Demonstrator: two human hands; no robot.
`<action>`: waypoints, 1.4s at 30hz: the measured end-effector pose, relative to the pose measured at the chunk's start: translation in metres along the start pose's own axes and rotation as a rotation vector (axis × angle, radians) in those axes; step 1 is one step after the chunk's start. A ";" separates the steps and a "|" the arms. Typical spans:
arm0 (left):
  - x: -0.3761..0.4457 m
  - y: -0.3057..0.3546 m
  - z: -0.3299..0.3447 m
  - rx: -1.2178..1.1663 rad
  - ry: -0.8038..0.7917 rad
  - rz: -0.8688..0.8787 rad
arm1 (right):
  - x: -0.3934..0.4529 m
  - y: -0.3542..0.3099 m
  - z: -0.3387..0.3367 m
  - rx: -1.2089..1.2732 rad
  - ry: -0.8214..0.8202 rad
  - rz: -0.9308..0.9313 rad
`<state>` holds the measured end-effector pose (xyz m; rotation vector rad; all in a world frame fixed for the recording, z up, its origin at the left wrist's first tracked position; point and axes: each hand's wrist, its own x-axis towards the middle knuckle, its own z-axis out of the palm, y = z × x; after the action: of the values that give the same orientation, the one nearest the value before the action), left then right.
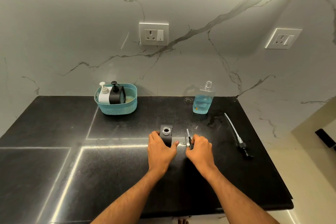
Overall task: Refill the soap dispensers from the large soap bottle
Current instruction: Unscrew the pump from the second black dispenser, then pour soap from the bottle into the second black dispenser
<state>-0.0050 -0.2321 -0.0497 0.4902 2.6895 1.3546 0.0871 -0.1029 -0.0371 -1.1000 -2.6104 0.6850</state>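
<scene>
A black soap dispenser stands uncapped on the black counter, its round mouth open upward. My left hand grips its body from the near side. Just to its right, my right hand holds a small black pump head with its clear tube pointing away from me. The large clear soap bottle, uncapped and about half full of blue liquid, stands at the back right by the wall. Its long black pump lies flat on the counter to the right.
A teal basket at the back left holds a white dispenser and a black dispenser, both with pumps on. The counter's edge runs along the right, with floor beyond. A wet patch lies near the large bottle.
</scene>
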 end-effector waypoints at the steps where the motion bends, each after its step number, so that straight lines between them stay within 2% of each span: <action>1: -0.003 -0.002 0.000 -0.007 -0.008 0.004 | 0.000 0.002 0.003 0.001 -0.005 0.004; 16: -0.010 -0.018 0.005 -0.100 -0.104 0.027 | 0.001 0.016 0.026 -0.050 -0.063 -0.012; 27: -0.005 -0.018 0.006 -0.130 -0.104 0.040 | 0.010 0.025 0.031 -0.082 -0.045 -0.020; 30: -0.002 -0.017 0.006 -0.149 -0.094 0.048 | 0.016 0.028 0.030 -0.062 0.017 -0.040; 34: 0.006 -0.010 0.006 -0.154 -0.076 0.082 | 0.039 0.029 0.018 0.158 0.163 -0.077; 39: 0.020 -0.002 0.009 -0.172 -0.078 0.120 | 0.088 0.037 -0.011 0.513 0.232 0.078; 42: 0.029 0.004 0.013 -0.165 -0.069 0.122 | 0.117 0.045 -0.027 0.600 0.247 0.147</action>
<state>-0.0287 -0.2108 -0.0523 0.6788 2.5032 1.5444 0.0440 0.0176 -0.0334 -1.0929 -1.9333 1.1775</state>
